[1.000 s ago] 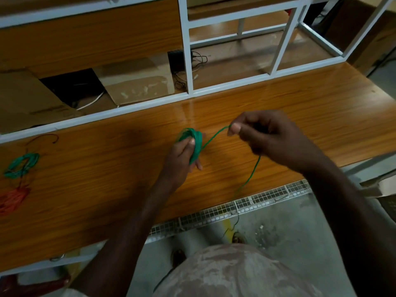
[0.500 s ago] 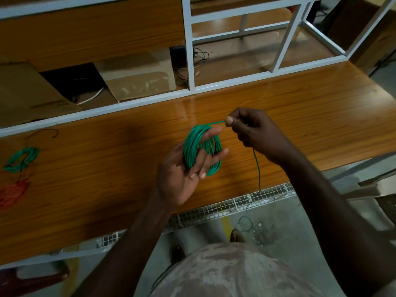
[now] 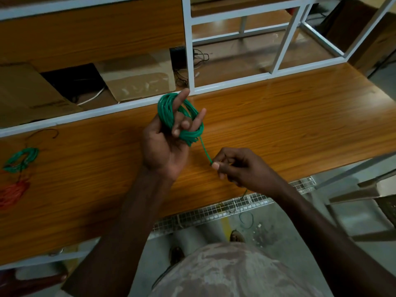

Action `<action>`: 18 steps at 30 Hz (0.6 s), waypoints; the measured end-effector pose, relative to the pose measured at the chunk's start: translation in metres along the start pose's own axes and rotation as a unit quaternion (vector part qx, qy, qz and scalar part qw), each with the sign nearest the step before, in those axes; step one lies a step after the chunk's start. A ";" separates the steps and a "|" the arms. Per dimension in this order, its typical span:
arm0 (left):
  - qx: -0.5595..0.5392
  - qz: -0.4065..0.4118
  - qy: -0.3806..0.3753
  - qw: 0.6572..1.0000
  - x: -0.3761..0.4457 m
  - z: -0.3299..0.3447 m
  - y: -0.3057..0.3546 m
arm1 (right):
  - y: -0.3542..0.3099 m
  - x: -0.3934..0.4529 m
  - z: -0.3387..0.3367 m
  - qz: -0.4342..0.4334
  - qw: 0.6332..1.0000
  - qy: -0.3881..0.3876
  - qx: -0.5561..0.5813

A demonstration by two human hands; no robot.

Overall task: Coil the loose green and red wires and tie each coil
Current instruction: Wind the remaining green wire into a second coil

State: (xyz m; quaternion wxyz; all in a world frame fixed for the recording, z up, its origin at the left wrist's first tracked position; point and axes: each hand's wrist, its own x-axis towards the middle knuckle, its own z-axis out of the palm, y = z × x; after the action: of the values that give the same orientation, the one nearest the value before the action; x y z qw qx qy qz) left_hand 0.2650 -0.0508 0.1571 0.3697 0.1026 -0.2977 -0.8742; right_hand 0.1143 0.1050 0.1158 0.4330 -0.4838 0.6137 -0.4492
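Since half a second ago, the right hand has dropped from 12 to 4 o'clock of the green wire coil, pinching its loose strand. The left hand, palm up over the wooden table, holds the coil looped around its fingers.

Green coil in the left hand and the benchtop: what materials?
Green wire coil: likely plastic-insulated wire; smooth, slightly glossy strands that bend in tight loops. Conductor not visible. Benchtop: wood-grain laminate by the look; printed-looking grain, glossy reflections. Could be varnished wood.
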 end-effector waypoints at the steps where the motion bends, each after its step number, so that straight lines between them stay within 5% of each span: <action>1: 0.028 0.012 0.028 0.999 0.004 0.000 -0.002 | -0.005 -0.004 0.004 -0.005 1.000 -0.014 0.007; 7: 0.290 0.083 0.094 0.949 0.009 -0.012 -0.026 | -0.037 -0.019 0.004 -0.019 0.997 -0.072 0.018; 13: 0.583 0.060 0.064 0.808 -0.001 -0.025 -0.046 | -0.073 -0.024 -0.017 -0.081 0.993 -0.081 0.016; 15: 0.584 0.012 0.018 0.811 -0.008 -0.032 -0.049 | -0.079 -0.021 -0.030 -0.096 0.994 -0.036 0.024; 18: 0.483 -0.058 -0.073 0.871 -0.016 -0.038 -0.049 | -0.075 -0.008 -0.053 -0.102 0.993 0.058 0.032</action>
State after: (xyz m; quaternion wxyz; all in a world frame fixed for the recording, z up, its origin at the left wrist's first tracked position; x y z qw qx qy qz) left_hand 0.2628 -0.0300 0.0966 0.2003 0.2212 -0.7022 -0.6465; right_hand 0.0801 0.1104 0.2010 0.3642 -0.5027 0.5706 -0.5377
